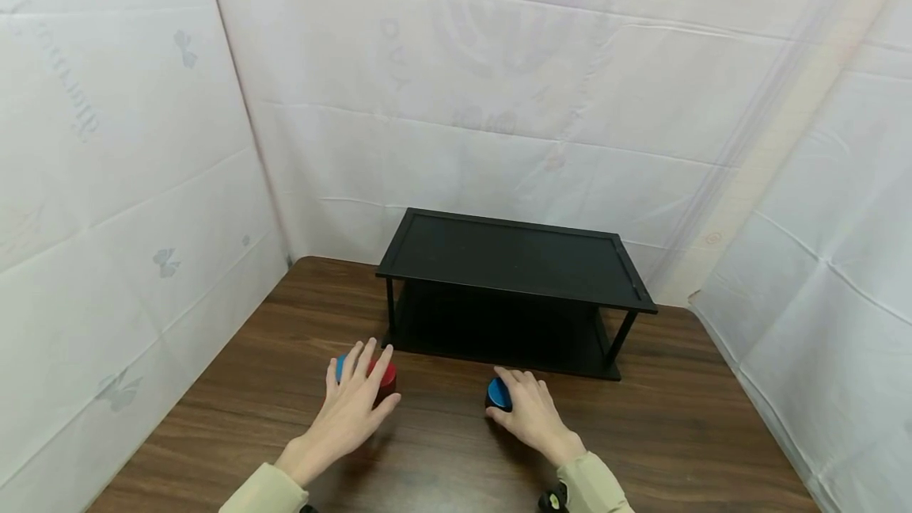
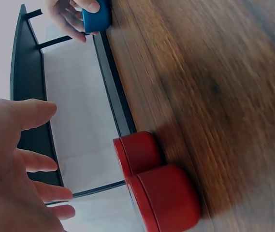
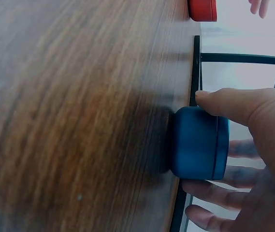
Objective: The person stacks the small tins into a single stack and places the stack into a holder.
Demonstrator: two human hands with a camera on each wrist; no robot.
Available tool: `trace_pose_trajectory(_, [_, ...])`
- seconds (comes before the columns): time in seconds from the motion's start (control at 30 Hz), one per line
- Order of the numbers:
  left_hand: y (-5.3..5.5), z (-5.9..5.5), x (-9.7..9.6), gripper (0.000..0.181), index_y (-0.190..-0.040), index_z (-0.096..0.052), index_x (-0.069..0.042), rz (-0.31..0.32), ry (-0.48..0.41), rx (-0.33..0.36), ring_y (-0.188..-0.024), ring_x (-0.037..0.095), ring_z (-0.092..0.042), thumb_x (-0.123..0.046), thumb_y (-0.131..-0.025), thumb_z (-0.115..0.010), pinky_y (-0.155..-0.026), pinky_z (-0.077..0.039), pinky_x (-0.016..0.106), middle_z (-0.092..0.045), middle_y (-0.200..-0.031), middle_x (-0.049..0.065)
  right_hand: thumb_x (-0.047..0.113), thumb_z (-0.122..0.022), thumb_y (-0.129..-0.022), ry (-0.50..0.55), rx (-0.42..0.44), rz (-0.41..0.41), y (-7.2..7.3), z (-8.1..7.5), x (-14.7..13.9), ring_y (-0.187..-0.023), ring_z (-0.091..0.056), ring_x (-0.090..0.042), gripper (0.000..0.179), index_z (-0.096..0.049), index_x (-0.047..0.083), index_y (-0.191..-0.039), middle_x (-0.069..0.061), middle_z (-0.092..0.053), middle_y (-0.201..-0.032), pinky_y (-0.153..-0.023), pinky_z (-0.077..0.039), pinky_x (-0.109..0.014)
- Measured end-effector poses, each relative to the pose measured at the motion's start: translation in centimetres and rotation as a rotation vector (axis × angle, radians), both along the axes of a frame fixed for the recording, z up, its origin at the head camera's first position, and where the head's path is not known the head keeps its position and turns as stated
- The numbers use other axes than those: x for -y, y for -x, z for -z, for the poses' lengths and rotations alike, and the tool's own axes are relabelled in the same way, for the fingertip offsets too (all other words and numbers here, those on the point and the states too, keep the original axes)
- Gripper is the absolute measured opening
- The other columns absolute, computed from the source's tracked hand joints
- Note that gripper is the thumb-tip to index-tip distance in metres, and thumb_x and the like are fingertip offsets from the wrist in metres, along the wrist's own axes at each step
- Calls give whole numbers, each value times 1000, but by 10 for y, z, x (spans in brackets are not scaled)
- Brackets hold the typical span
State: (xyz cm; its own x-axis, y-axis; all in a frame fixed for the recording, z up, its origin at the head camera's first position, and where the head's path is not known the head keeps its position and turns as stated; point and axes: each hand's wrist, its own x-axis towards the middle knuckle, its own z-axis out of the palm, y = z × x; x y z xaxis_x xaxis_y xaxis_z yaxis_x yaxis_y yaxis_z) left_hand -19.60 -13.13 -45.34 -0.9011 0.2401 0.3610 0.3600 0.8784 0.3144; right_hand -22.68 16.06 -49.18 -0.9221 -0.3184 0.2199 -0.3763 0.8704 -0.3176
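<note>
My right hand (image 1: 533,416) curls around a small round blue tin with a lid (image 3: 200,142), which stands on the table before the black shelf. The thumb is on one side and the fingers are on the other. With fingers spread, my left hand (image 1: 349,406) hovers over two more tins and holds nothing. In the head view one of these has a red top (image 1: 388,377), and a patch of blue (image 1: 340,367) shows beside the fingers. Seen from the left wrist, both the smaller tin (image 2: 139,152) and the larger-looking tin (image 2: 168,198) have red sides.
A two-level black shelf (image 1: 509,256) stands at the back of the brown wooden table (image 1: 427,457). Behind it and along both sides hang white cloth sheets (image 1: 463,85). Posts support the shelf's upper board.
</note>
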Motion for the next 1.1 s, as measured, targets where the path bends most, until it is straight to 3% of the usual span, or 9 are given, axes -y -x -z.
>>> trace_pose_trajectory(0.17, [1,1,6,73,-137,-35,-7,-67,53,0,-129,41,-20,-37,-78,-67,-93,-16,68,-26,-141,24,41,-67,-77,-7,-13,0,-1,-1,-2,-108,-51,-32,65,-45,11,-131,-11,-56,-119,-90,-36,-58])
trace_pose_trajectory(0.4, [0,2,13,78,-136,-36,-5,-147,55,40,-126,44,-22,-36,-74,-71,-92,-20,68,-26,-139,29,37,-68,-77,-7,-62,5,0,-1,-4,-99,-54,-25,60,-49,9,-128,-10,-59,-114,-81,-42,-46])
trace_pose_trajectory(0.83, [-3,10,22,81,-134,-38,-5,-204,60,39,-114,45,-33,-37,-69,-75,-84,-31,62,-37,-128,27,38,-69,-76,30,-18,32,0,0,-5,-99,-53,-26,61,-51,2,-123,-13,-59,-113,-84,-42,-46])
trace_pose_trajectory(1.1, [-5,14,24,78,-131,-40,-4,-217,66,93,-106,44,-37,-36,-70,-75,-77,-34,59,-40,-122,27,38,-71,-73,44,-6,28,-2,-1,-6,-95,-53,-24,61,-55,2,-119,-13,-60,-111,-82,-41,-45])
